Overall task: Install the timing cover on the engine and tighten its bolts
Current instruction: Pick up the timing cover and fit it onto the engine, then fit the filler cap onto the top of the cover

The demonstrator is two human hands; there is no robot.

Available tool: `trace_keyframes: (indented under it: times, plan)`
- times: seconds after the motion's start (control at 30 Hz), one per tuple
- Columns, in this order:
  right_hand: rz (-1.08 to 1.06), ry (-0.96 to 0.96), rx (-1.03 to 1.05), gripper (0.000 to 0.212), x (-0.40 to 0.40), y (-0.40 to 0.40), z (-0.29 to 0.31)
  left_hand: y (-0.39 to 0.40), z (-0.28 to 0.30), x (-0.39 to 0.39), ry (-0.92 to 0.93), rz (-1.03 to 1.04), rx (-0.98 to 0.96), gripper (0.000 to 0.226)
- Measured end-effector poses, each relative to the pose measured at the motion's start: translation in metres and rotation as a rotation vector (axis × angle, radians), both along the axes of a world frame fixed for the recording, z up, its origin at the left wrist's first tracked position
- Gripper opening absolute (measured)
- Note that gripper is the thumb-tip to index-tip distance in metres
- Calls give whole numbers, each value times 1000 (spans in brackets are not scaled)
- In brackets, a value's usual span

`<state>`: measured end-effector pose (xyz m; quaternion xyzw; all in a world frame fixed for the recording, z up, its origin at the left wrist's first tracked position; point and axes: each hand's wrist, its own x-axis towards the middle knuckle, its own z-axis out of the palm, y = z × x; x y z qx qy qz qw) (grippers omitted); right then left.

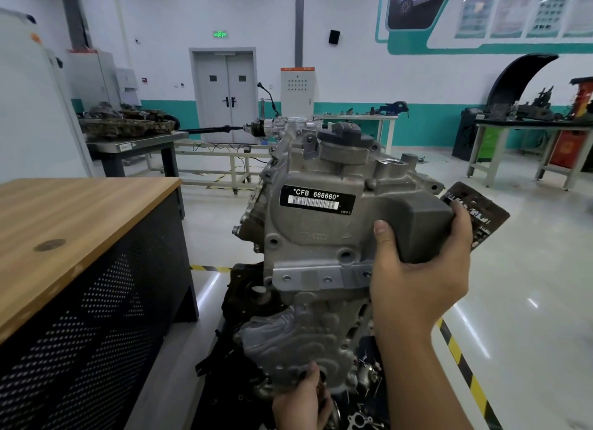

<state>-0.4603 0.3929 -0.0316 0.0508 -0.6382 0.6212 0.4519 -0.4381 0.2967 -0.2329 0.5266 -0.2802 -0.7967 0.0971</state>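
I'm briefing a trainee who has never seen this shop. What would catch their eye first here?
The grey metal timing cover at centre, with its black label reading CFB 666660. The right hand grips its boxy right side and the left hand holds its lower edge. A wooden-topped bench stands at the left.

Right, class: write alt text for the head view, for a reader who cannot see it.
Two bare hands hold a grey timing cover against an engine: the right hand grips its boxy side, the left hand its lower edge. A wooden-topped cabinet stands left.
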Motion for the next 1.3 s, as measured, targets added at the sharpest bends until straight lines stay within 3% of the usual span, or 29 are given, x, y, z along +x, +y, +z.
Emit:
trace_keyframes:
  times: [0.37,0.67,1.0,1.1,1.2,1.3]
  plan:
    - [-25,-85,56,84,10,1,9,14,4,22,55,101,-2,29]
    - [-31,-85,146,101,19,1,13,18,-3,22,72,162,-50,29]
    - [35,33,89,87,36,-2,18,21,20,31,85,97,-53,25]
    - [26,191,61,74,53,-11,23,20,25,38,23,47,-144,28]
    - [152,429,24,54,76,-39,24,1,43,56,-72,-13,-374,36]
    - [445,371,26,38,110,-82,14,-40,85,90,-2,-22,-626,23]
